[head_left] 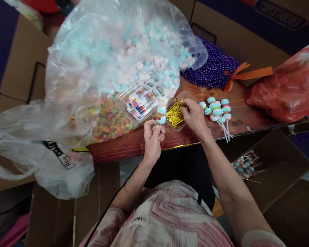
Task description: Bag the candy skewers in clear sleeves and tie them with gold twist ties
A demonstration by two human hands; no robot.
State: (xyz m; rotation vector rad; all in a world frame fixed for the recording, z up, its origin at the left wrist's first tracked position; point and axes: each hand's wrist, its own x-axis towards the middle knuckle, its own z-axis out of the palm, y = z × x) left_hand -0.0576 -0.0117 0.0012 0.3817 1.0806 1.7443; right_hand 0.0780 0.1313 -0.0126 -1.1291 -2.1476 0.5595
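Observation:
My left hand (153,139) grips the stick of a candy skewer (161,115), held upright. Blue, pink and orange gummy pieces show through a clear printed bag around it. Just right of it, my right hand (195,118) has its fingertips pinched at the gold twist ties (174,114) in a small clear tub; how many it grips is hidden. Behind my left hand, a clear plastic tray (119,99) holds a stack of flat printed bags (144,97). Several unwrapped candy skewers (217,110) lie right of my right hand, white sticks toward me.
A large clear bag of blue and pink gummies (144,44) covers the back left, with ring-shaped gummies (113,120) before it. Purple beads (211,65) and a red bag (285,89) are at the right. Below the wooden table edge stands a cardboard box (283,164) holding wrapped skewers (247,164).

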